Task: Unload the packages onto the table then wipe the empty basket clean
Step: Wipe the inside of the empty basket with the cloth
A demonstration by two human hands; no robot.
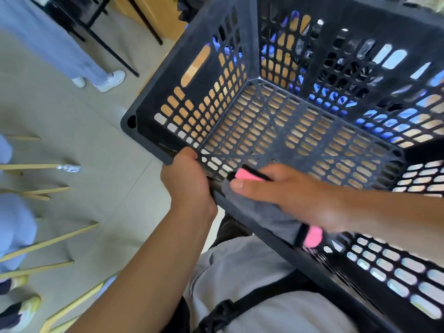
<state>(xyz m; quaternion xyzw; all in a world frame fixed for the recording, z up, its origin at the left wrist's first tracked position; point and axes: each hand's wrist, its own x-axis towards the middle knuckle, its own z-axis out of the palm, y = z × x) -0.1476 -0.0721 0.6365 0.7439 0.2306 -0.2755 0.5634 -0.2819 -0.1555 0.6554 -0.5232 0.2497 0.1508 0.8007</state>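
1. Head view, the only camera, looks down at a large black plastic basket (300,116) with slotted walls and a slotted floor. It is tipped toward the person, with its near rim against their light grey shirt (252,284), and its open top faces the camera.

2. Progress, as a judgement: the basket holds no packages, so unloading looks finished. Blue and silvery shapes show through the far wall's slots; they may be the unloaded packages, but they are too broken up to be sure. Wiping is under way at the near rim, and the walls and floor probably remain to be done.

3. Left hand (189,179): its fingers curl over the basket's near-left rim and grip it, steadying the basket.

4. Right hand (295,195): it lies flat, fingers straight, pressing a grey cleaning cloth with pink edging (271,215) against the top of the near rim, just beside the left hand. The cloth drapes over the rim; this hand is slightly blurred.

5. Basket's look: matte, dark, a little dusty-grey on the floor ribs. An oblong handle slot is cut high in the left wall. Tan wood shows through the openings.

6. Surroundings: a pale tiled floor (84,140), thin wooden legs at left, and another person's white shoes (110,79) at upper left.
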